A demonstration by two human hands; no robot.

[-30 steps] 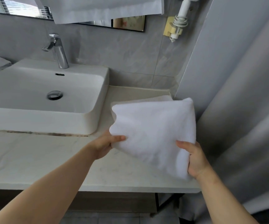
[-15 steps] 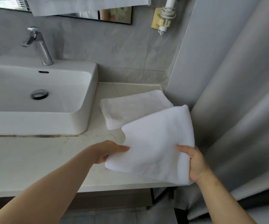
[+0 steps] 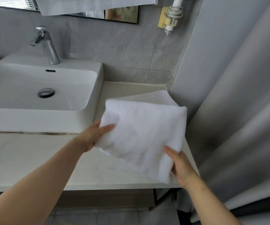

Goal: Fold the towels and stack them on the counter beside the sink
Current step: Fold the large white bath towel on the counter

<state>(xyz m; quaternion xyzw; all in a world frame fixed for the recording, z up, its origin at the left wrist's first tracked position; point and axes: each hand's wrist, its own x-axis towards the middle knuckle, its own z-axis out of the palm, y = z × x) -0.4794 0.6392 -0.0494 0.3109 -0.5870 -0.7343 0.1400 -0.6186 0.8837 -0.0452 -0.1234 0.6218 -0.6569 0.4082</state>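
Head view: both hands pinch fluffy folded white towel (image 3: 144, 133).

The thick towel (image 3: 144, 135) is seen as white, fluffy terry cloth, matt and softly napped. The thinner towel (image 3: 157, 97) at the far right is shown as flatter, finer cloth. The worktop (image 3: 25, 159) is finished in what looks like pale, faintly veined stone, smooth with a low sheen. The sink (image 3: 33, 119) is glazed white and glossy, and its tap (image 3: 49, 47) and drain ring (image 3: 46, 92) are polished metal. The wall tiles (image 3: 123, 51) are matt grey, and the curtain (image 3: 244, 119) on the right is smooth grey fabric.
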